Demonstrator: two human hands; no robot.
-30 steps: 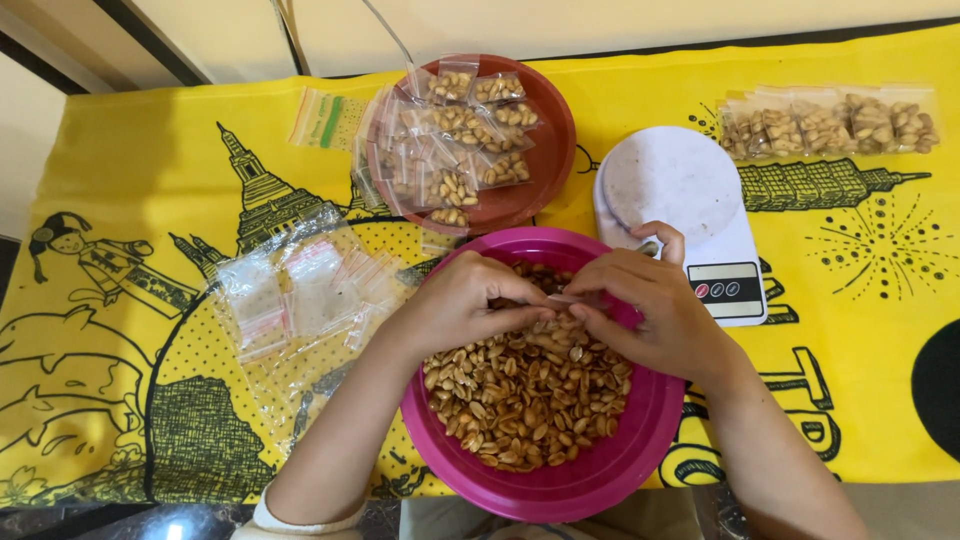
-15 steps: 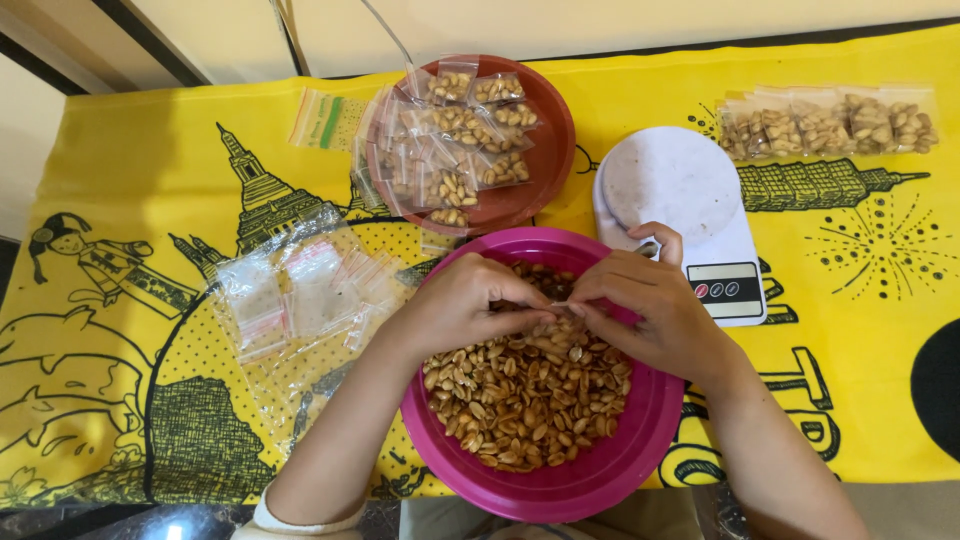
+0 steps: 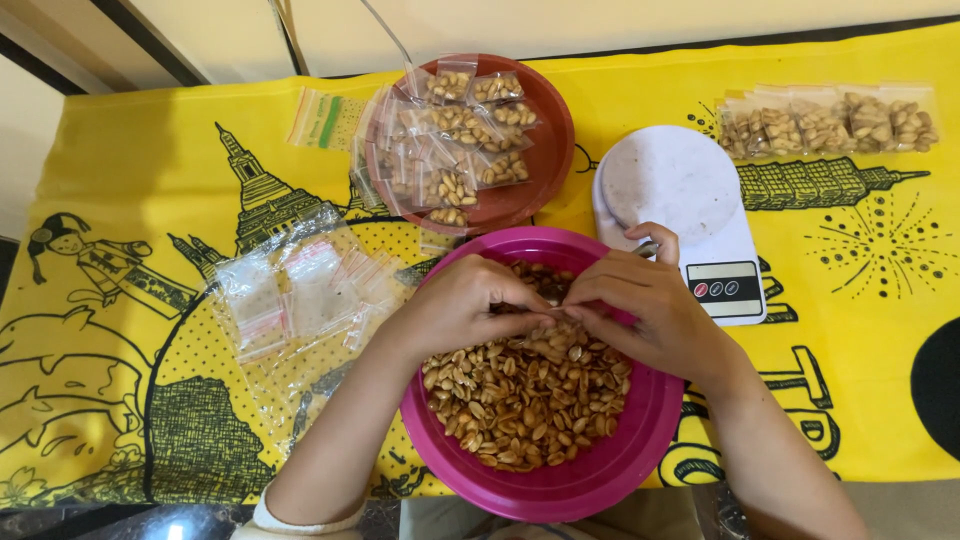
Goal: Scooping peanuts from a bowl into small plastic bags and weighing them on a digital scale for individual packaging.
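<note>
My left hand [image 3: 468,300] and my right hand [image 3: 650,312] meet fingertip to fingertip over a magenta bowl [image 3: 610,470] full of roasted peanuts [image 3: 525,390]. Both pinch a small clear plastic bag [image 3: 556,312] between them, just above the nuts. The fingers cover most of the bag, so I cannot tell what is in it.
A red-brown bowl [image 3: 548,160] behind holds several filled peanut bags. Empty clear bags [image 3: 300,290] lie to the left on the yellow printed cloth [image 3: 120,180]. A white kitchen scale [image 3: 685,190] stands to the right, and more filled bags [image 3: 830,125] lie at the far right.
The fingertips of both hands have drawn closer together over the bag. The hands stay in the same place above the bowl.
</note>
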